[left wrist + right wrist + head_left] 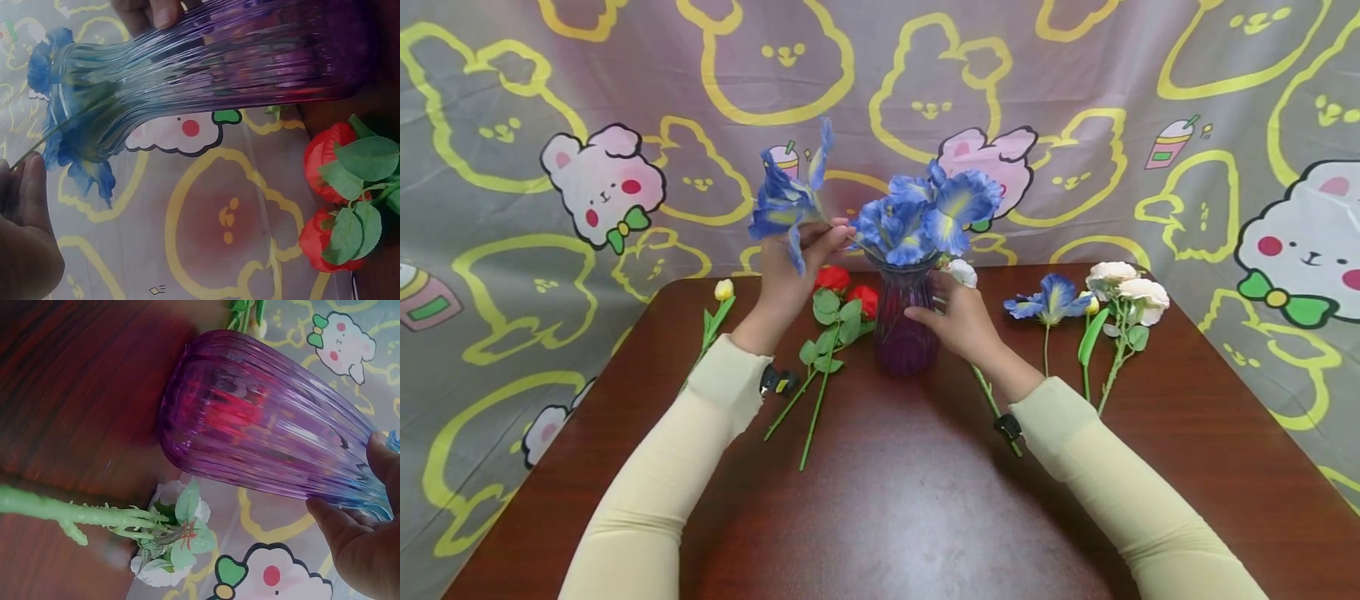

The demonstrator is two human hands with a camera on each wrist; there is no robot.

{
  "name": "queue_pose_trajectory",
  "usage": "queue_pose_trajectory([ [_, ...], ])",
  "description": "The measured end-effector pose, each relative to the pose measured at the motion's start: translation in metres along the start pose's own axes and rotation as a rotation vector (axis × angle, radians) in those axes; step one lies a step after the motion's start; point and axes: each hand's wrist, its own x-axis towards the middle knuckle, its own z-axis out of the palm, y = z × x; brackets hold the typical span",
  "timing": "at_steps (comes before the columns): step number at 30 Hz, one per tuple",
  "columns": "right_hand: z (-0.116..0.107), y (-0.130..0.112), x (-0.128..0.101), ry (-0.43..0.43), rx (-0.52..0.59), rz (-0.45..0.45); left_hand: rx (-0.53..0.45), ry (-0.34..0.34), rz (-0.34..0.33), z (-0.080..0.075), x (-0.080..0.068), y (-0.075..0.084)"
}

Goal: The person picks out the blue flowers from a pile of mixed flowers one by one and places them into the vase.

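A ribbed glass vase (pixel 906 333), purple at the base and bluish at the neck, stands upright on the table. Several blue irises (pixel 898 225) fill its mouth. My right hand (pixel 970 325) grips the vase's upper part from the right, thumb in front; the right wrist view also shows the fingers on the glass (pixel 281 425). To the left of the rim, my left hand (pixel 793 262) pinches the stem of another blue iris (pixel 782 204), its bloom tilted up and left. In the left wrist view that thin stem (pixel 44 139) reaches from the fingertips to the vase's mouth.
Red roses (pixel 831 333) lie left of the vase, a yellow tulip (pixel 722 292) farther left. On the right lie a blue iris (pixel 1048 300), another tulip (pixel 1090 325) and pale roses (pixel 1131 292). A white flower (pixel 961 272) is behind my right hand. A patterned curtain (pixel 820 67) backs the table (pixel 880 517).
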Motion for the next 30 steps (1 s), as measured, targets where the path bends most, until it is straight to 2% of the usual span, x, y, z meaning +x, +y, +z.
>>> queue_pose_trajectory([
  [2,0.0,0.0,0.0,0.004,0.003,-0.003,0.017,-0.01,-0.016,0.001,-0.002,0.0],
  [4,0.0,-0.001,-0.001,0.007,0.003,-0.005,-0.015,-0.019,-0.042,0.002,-0.005,-0.001],
  [10,0.001,-0.002,-0.001,0.002,-0.008,0.009,-0.204,-0.091,-0.115,0.001,-0.014,-0.011],
  [12,0.0,-0.002,-0.001,-0.002,-0.01,0.02,-0.275,-0.099,-0.164,0.001,-0.016,-0.013],
  [14,0.0,-0.002,-0.001,-0.004,-0.008,0.027,-0.304,-0.078,-0.209,0.002,-0.017,-0.014],
  [17,0.0,-0.002,-0.001,-0.006,-0.001,0.024,-0.363,0.0,-0.271,0.005,-0.017,-0.012],
  [20,0.001,-0.002,-0.001,-0.003,0.006,0.018,-0.38,0.068,-0.283,0.008,-0.014,-0.01],
  [22,0.001,-0.002,-0.001,0.0,0.01,0.014,-0.263,0.117,-0.25,0.009,-0.013,-0.009],
  [27,0.001,-0.001,-0.001,0.003,0.017,0.002,0.229,0.22,-0.19,0.008,-0.011,-0.015],
  [30,0.001,0.0,-0.002,0.004,0.014,0.002,0.272,0.227,-0.211,0.007,-0.011,-0.018],
])
